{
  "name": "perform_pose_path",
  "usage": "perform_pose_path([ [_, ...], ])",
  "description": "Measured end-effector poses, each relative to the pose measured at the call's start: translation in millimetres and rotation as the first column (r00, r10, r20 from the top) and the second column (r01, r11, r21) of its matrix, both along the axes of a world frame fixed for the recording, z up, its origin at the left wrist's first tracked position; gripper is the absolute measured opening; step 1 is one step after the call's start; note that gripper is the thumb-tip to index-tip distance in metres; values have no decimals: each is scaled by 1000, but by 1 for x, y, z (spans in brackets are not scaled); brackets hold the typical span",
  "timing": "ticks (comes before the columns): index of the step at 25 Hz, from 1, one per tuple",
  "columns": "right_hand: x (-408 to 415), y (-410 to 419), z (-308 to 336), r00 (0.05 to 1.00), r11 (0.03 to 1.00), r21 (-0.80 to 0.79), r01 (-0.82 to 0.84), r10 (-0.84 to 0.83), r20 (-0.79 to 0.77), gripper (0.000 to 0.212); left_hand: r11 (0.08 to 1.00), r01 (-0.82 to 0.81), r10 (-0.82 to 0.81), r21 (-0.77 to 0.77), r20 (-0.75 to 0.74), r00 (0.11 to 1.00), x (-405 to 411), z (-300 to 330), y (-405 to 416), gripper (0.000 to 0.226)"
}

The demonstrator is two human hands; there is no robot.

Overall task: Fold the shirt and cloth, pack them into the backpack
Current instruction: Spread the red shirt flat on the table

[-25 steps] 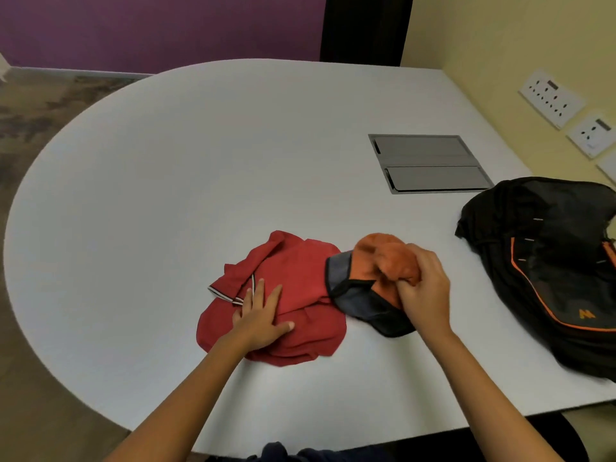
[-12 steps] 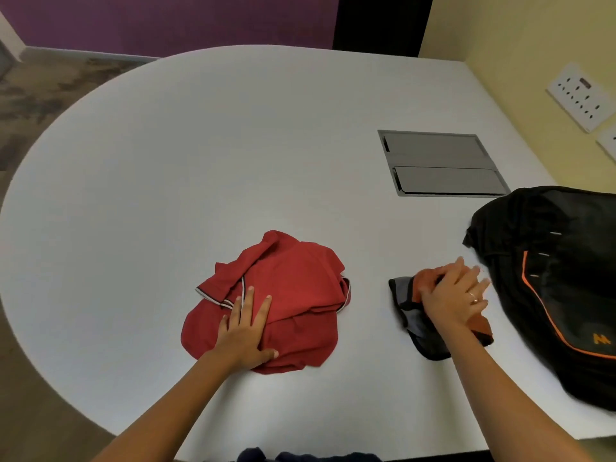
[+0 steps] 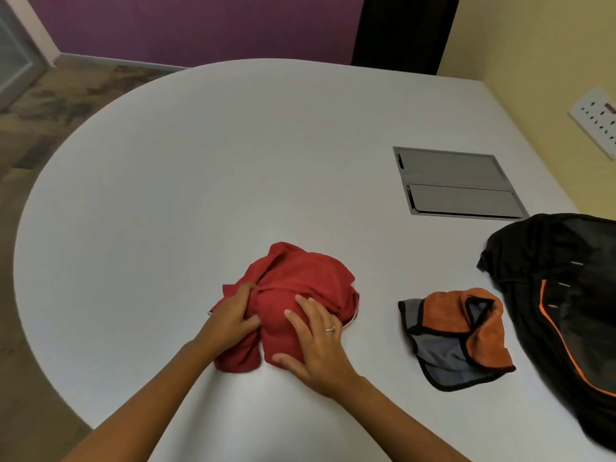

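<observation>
Having let go of the crumpled orange-and-grey cloth (image 3: 456,338), now lying at 3 o'clock of the shirt, the right hand (image 3: 316,345) is resting flat on the bunched red fabric shirt (image 3: 300,288) mid-surface. The left hand (image 3: 233,315) is gripping its edge. Spreading it flat before folding should help. The black backpack (image 3: 566,295) is waiting at far 3 o'clock.

No readable text, label, brand, number or sign anywhere: none on the red shirt (image 3: 300,288), the orange and grey cloth (image 3: 456,338), the black backpack (image 3: 566,295) or the wall socket plate (image 3: 596,121).
</observation>
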State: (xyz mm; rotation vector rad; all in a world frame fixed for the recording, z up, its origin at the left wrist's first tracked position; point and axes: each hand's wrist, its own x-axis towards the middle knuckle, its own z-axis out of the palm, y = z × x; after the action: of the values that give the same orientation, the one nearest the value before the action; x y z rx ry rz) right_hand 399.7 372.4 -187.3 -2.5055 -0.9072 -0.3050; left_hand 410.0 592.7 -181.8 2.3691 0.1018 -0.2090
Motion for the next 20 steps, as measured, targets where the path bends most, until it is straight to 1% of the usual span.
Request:
perform_pose_path([
  [1, 1, 1, 4, 1000, 999, 27, 18, -18, -12, 73, 988, -100, 98, -119, -19, 995, 7, 15, -1, 33],
  [2, 2, 1, 9, 999, 998, 50, 35, -34, -26, 77, 947, -202, 199, -248, -39, 979, 14, 31, -2, 23],
  [3, 6, 1, 15, 998, 996, 66, 54, -51, -41, 82, 874, -285, 286, -395, -56, 956, 21, 48, -4, 14],
  [4, 10, 0, 22, 996, 994, 76, 73, -68, -61, 88, 786, -330, 351, -523, -62, 934, 29, 67, -6, 11],
  [5, 14, -1, 29, 993, 992, 86, 90, -83, -87, 94, 720, -332, 387, -609, -45, 921, 37, 85, -9, 13],
  [6, 19, -1, 37, 990, 990, 97, 100, -88, -114, 101, 683, -301, 388, -665, -19, 921, 45, 104, -11, 16],
  [8, 29, 5, 57, 978, 986, 127, 107, -81, -190, 113, 648, -206, 334, -733, 31, 942, 56, 139, -18, 19],
  [10, 38, 18, 79, 956, 978, 170, 117, -65, -286, 114, 650, -125, 269, -749, 73, 960, 62, 168, -27, 18],
  [11, 44, 23, 90, 946, 969, 208, 131, -59, -320, 109, 639, -89, 241, -764, 89, 966, 64, 182, -31, 18],
  [13, 59, 30, 113, 943, 932, 315, 178, -70, -326, 87, 583, -49, 236, -811, 112, 965, 68, 209, -33, 18],
  [15, 76, 30, 142, 961, 878, 425, 222, -124, -246, 60, 548, -81, 327, -833, 124, 937, 76, 230, -24, 19],
  [16, 83, 29, 159, 963, 841, 486, 240, -142, -229, 52, 547, -121, 385, -829, 120, 915, 80, 239, -17, 20],
  [18, 100, 29, 197, 951, 754, 590, 290, -160, -263, 45, 545, -192, 448, -816, 90, 890, 87, 248, 1, 30],
  [20, 120, 29, 232, 937, 697, 634, 336, -178, -301, 41, 533, -196, 394, -823, 37, 919, 88, 249, 14, 44],
])
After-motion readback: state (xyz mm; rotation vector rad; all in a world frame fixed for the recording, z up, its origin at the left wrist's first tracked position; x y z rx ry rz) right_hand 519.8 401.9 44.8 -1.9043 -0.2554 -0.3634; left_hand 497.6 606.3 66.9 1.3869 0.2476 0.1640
